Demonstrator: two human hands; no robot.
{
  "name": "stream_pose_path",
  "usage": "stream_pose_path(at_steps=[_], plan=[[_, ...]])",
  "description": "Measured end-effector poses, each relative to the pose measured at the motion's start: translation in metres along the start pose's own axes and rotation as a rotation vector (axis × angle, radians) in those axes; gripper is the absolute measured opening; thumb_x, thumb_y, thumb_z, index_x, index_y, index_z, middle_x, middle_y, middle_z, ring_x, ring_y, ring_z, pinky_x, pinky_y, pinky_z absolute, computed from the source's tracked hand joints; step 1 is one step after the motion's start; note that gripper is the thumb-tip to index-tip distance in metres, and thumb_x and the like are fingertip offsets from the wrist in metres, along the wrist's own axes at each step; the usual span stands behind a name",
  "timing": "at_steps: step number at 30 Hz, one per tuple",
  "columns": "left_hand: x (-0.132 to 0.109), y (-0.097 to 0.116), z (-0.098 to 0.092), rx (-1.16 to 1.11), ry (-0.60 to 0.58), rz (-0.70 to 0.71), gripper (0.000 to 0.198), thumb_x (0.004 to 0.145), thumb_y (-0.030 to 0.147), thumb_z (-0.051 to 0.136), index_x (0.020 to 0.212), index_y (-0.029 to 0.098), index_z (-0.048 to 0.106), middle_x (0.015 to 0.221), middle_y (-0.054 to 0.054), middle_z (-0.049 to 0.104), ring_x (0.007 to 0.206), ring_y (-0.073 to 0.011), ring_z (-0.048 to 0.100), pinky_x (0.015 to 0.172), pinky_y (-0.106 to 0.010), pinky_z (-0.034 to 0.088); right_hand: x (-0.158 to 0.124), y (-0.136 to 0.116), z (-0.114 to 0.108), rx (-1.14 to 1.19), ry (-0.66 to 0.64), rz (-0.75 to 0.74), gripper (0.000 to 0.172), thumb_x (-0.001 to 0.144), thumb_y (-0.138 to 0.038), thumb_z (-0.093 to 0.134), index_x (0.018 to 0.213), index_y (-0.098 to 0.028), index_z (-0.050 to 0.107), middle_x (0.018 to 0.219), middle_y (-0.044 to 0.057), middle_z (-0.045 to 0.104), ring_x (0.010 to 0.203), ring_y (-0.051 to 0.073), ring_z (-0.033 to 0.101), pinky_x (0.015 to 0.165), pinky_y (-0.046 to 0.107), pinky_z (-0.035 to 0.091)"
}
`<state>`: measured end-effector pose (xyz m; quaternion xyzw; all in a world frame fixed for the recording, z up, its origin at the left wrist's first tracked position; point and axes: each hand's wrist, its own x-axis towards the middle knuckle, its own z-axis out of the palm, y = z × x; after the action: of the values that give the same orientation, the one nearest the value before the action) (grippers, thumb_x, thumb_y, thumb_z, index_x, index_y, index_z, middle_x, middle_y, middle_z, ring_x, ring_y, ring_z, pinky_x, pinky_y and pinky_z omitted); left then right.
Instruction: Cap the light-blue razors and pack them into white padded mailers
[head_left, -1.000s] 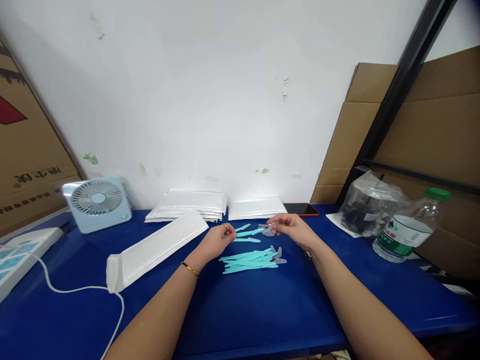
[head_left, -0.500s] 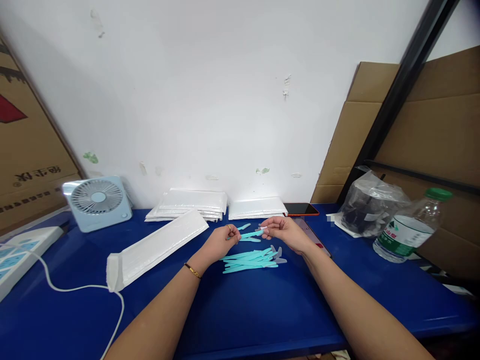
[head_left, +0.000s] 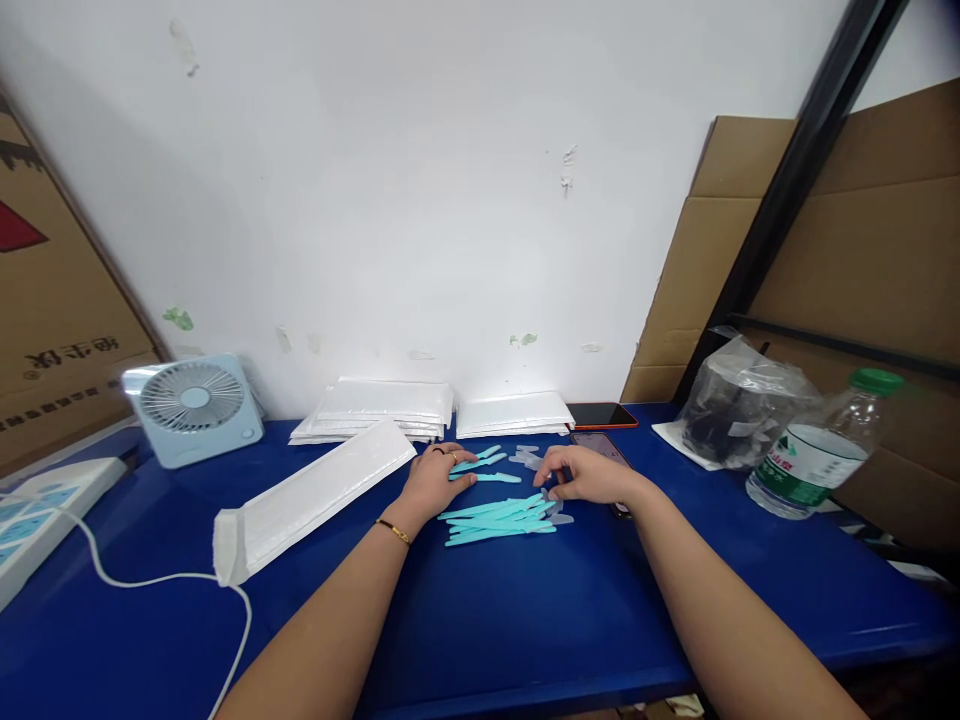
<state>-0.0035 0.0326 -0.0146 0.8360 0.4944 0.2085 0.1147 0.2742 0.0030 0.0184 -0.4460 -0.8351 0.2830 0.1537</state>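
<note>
Several teal eyebrow razors point(head_left: 499, 522) lie in a loose pile on the blue table, clear caps point(head_left: 560, 519) at their right ends. Behind that pile is a smaller group of uncapped razors point(head_left: 496, 478), and loose clear caps point(head_left: 527, 452) rest to its right. My left hand point(head_left: 439, 480) is open, its fingers spread over the left ends of the smaller group. Bent downward, my right hand point(head_left: 581, 475) has its thumb and forefinger slightly apart at the capped ends of the front pile. No razor is lifted in it.
White padded envelopes point(head_left: 375, 405) are stacked along the wall, and another envelope point(head_left: 322, 495) lies at the left. Two phones point(head_left: 602, 415) sit behind my right hand. A fan point(head_left: 196, 408), a power strip point(head_left: 56, 510) with a cable, and a water bottle point(head_left: 814, 455) stand around.
The razor held between both hands has been put down with the smaller group. My left hand has spread and moved left; my right hand has come down toward the front pile.
</note>
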Motion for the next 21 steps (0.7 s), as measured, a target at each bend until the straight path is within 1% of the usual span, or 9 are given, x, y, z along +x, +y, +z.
stream_pose_path(at_steps=[2,4,8,10,11,13,16,19,21], plan=[[0.002,0.0,0.001,-0.019,-0.007,-0.004,0.023,0.078,0.038,0.051,0.096,0.028,0.063,0.107,-0.001,0.057,0.103,-0.0213,0.048,0.087,-0.032,0.038,0.0,-0.001,0.002,-0.032,-0.045,0.012,0.022,0.066,-0.029,0.065,0.086,-0.021,0.068,0.089,0.002,0.054,0.067,0.012,0.053,0.059,0.022,0.042],[0.004,0.0,0.002,-0.038,-0.003,-0.008,0.02,0.078,0.035,0.051,0.09,0.026,0.064,0.101,-0.001,0.059,0.098,-0.0204,0.049,0.084,-0.031,0.039,0.0,-0.001,0.004,-0.058,-0.062,0.022,0.019,0.066,-0.031,0.064,0.082,-0.02,0.068,0.088,0.002,0.054,0.067,0.012,0.052,0.058,0.021,0.041],[0.002,0.004,-0.002,-0.052,0.054,-0.011,0.028,0.075,0.032,0.055,0.102,0.025,0.059,0.103,-0.003,0.057,0.099,-0.0207,0.048,0.085,-0.03,0.038,-0.002,0.006,0.0,-0.078,-0.081,0.069,0.019,0.064,-0.033,0.066,0.077,-0.018,0.066,0.083,0.002,0.056,0.065,0.012,0.051,0.056,0.02,0.039],[-0.002,0.01,-0.006,-0.063,0.054,0.003,0.029,0.075,0.037,0.055,0.1,0.023,0.059,0.1,-0.004,0.057,0.096,-0.0203,0.049,0.08,-0.029,0.039,-0.004,0.011,-0.003,-0.076,-0.096,0.109,0.02,0.064,-0.033,0.066,0.075,-0.017,0.065,0.075,0.001,0.058,0.063,0.012,0.051,0.054,0.02,0.038],[-0.005,0.014,-0.008,-0.081,0.019,0.026,0.028,0.075,0.04,0.054,0.096,0.023,0.06,0.096,-0.004,0.057,0.091,-0.0191,0.051,0.076,-0.028,0.04,-0.005,0.013,-0.004,-0.071,-0.097,0.131,0.019,0.064,-0.033,0.066,0.075,-0.017,0.064,0.071,0.0,0.058,0.062,0.012,0.051,0.053,0.02,0.037],[-0.01,0.023,-0.011,-0.135,-0.101,0.104,0.028,0.074,0.045,0.055,0.089,0.023,0.062,0.09,-0.001,0.057,0.081,-0.0159,0.052,0.069,-0.025,0.04,-0.005,0.017,-0.006,-0.043,-0.076,0.17,0.019,0.064,-0.032,0.065,0.075,-0.016,0.063,0.064,0.0,0.058,0.058,0.012,0.051,0.051,0.019,0.037],[-0.015,0.034,-0.014,-0.167,-0.236,0.172,0.029,0.067,0.046,0.062,0.086,0.023,0.062,0.088,0.001,0.058,0.076,-0.0134,0.052,0.063,-0.022,0.038,-0.003,0.018,-0.004,0.037,-0.012,0.184,0.019,0.064,-0.03,0.065,0.076,-0.016,0.062,0.061,-0.001,0.058,0.056,0.011,0.052,0.05,0.019,0.038],[-0.017,0.04,-0.015,-0.106,-0.281,0.157,0.021,0.071,0.04,0.059,0.082,0.023,0.064,0.082,0.001,0.06,0.071,-0.0126,0.053,0.056,-0.021,0.034,0.0,0.015,-0.001,0.112,0.007,0.161,0.02,0.064,-0.028,0.063,0.08,-0.016,0.064,0.062,0.0,0.06,0.057,0.012,0.055,0.052,0.02,0.041],[-0.016,0.042,-0.016,-0.056,-0.281,0.163,0.019,0.074,0.038,0.055,0.083,0.024,0.065,0.081,0.001,0.061,0.07,-0.0126,0.053,0.054,-0.021,0.032,0.001,0.012,0.001,0.119,0.007,0.145,0.02,0.065,-0.027,0.062,0.081,-0.015,0.065,0.062,0.001,0.062,0.057,0.013,0.056,0.053,0.02,0.042]])
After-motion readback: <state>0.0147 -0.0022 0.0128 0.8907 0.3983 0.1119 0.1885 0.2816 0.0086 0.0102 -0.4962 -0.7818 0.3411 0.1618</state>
